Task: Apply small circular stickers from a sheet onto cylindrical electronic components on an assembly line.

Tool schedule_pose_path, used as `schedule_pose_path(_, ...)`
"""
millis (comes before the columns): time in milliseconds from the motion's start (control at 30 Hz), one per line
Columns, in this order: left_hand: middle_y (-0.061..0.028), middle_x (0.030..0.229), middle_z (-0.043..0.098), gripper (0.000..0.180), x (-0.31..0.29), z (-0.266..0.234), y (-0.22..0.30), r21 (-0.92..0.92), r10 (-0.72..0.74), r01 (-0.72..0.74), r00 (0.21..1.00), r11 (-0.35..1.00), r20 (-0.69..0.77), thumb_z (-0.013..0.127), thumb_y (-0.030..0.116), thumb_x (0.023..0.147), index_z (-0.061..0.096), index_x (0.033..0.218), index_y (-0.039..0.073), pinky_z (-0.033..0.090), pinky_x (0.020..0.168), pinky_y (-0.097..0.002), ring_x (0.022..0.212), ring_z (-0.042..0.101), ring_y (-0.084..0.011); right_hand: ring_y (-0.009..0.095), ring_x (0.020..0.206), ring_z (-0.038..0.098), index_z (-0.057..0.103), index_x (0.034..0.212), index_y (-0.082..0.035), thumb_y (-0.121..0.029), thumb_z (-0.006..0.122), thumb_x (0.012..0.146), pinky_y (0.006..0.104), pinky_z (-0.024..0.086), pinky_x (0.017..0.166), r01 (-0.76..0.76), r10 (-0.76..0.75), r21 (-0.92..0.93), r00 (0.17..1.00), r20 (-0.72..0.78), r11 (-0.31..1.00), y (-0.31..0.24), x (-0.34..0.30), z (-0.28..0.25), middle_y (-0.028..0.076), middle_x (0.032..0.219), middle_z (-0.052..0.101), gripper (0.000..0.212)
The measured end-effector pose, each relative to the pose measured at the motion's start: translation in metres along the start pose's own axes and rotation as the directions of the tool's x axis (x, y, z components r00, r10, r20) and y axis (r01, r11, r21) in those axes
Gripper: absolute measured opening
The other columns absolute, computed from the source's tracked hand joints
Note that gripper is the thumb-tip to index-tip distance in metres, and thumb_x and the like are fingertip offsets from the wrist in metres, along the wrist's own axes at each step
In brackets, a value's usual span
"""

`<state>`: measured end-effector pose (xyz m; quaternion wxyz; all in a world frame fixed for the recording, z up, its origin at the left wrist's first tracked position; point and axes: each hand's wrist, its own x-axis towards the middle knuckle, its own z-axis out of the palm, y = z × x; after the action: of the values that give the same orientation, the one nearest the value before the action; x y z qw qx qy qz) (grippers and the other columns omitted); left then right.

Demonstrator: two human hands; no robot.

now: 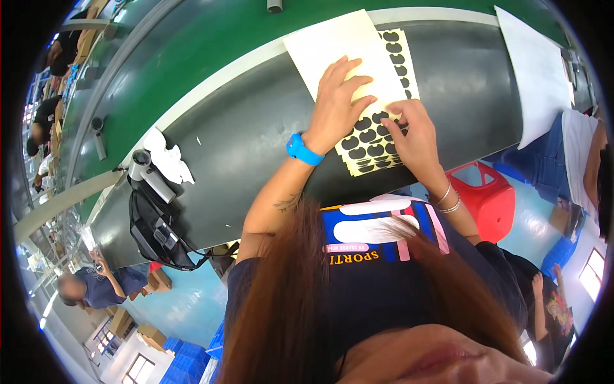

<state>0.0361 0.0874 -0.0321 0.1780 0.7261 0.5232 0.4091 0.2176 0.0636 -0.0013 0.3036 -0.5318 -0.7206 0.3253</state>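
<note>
A plain cream paper sheet (339, 41) lies over a stack of cream sticker sheets (401, 64) printed with rows of black rounded shapes. My left hand (339, 96) rests flat on the plain sheet, fingers spread, a blue watch (304, 150) on its wrist. At the plain sheet's lower edge, my right hand (414, 136) has its thumb and index finger bent close together over the edge, seemingly pinching it. Several rows of black shapes show below that edge, between my wrists. The fingertips' exact contact is hard to make out.
The dark bench (249, 115) borders a green surface (217, 45). At left are a grey handheld device (150, 176), crumpled white tissue (169, 157) and a black bag (150, 221). A large white sheet (540, 73) hangs at right, near a red stool (483, 201). Other people are around.
</note>
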Motion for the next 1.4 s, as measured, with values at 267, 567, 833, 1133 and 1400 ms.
schedule_pose_path(267, -0.0159, 0.127, 0.053, 0.031, -0.003, -0.011, 0.004, -0.027, 0.008, -0.009, 0.999, 1.0, -0.038, 0.076, 0.014, 0.072, 0.067, 0.1, 0.005, 0.036, 0.103, -0.0477, 0.126, 0.043, -0.0395, 0.01, 0.081, 0.057, 0.064, 0.088, -0.003, -0.006, 0.067, 0.083, 0.0222, 0.045, 0.069, 0.192, -0.187, 0.102, 0.98, -0.063, 0.976, -0.008, 0.073, -0.053, 0.003, 0.089, 0.061, 0.006)
schedule_pose_path(567, -0.014, 0.131, 0.051, 0.031, -0.014, -0.01, 0.009, -0.053, 0.014, -0.015, 1.0, 0.998, -0.009, 0.075, 0.017, 0.076, 0.066, 0.103, 0.006, 0.034, 0.105, -0.0469, 0.128, 0.039, -0.039, 0.028, 0.086, 0.066, 0.037, 0.136, -0.013, -0.028, 0.07, 0.085, 0.0336, 0.051, 0.072, 0.119, -0.187, -0.318, 0.963, -0.195, 0.941, -0.001, 0.245, 0.024, 0.014, 0.103, 0.066, 0.063)
schedule_pose_path(833, -0.0167, 0.128, 0.053, 0.026, -0.009, -0.005, 0.014, -0.08, 0.02, -0.021, 1.0, 0.997, -0.02, 0.072, 0.009, 0.076, 0.065, 0.101, 0.005, 0.036, 0.104, -0.045, 0.126, 0.042, -0.0387, 0.021, 0.092, 0.064, 0.025, 0.135, -0.004, 0.007, 0.068, 0.08, 0.0294, 0.055, 0.082, 0.193, -0.047, 0.583, 0.965, -0.257, 0.789, -0.001, 0.241, -0.04, 0.023, 0.109, 0.061, 0.071)
schedule_pose_path(1133, -0.0124, 0.11, 0.059, 0.028, 0.008, -0.06, 0.041, -0.417, -0.057, -0.085, 0.947, 0.905, -0.317, 0.065, -0.003, 0.081, 0.06, 0.108, -0.001, 0.046, 0.063, -0.0232, 0.074, 0.058, -0.0121, 0.027, 0.103, 0.062, 0.023, 0.137, -0.006, 0.009, 0.067, 0.078, 0.0362, 0.051, 0.089, 0.642, -0.645, 0.141, 0.764, -0.026, 0.754, -0.059, 0.06, -0.054, 0.021, 0.113, 0.061, 0.075)
schedule_pose_path(1400, -0.0107, 0.106, 0.062, 0.036, 0.013, -0.052, 0.074, -0.454, -0.022, -0.078, 0.977, 0.888, -0.212, 0.076, 0.002, 0.075, 0.063, 0.109, 0.001, 0.047, 0.051, -0.0213, 0.061, 0.06, -0.0092, 0.03, 0.113, 0.058, 0.027, 0.133, -0.005, 0.011, 0.06, 0.083, 0.0377, 0.049, 0.095, 0.333, -0.36, 0.608, 0.929, -0.082, 0.721, -0.069, 0.036, -0.047, 0.023, 0.12, 0.055, 0.062)
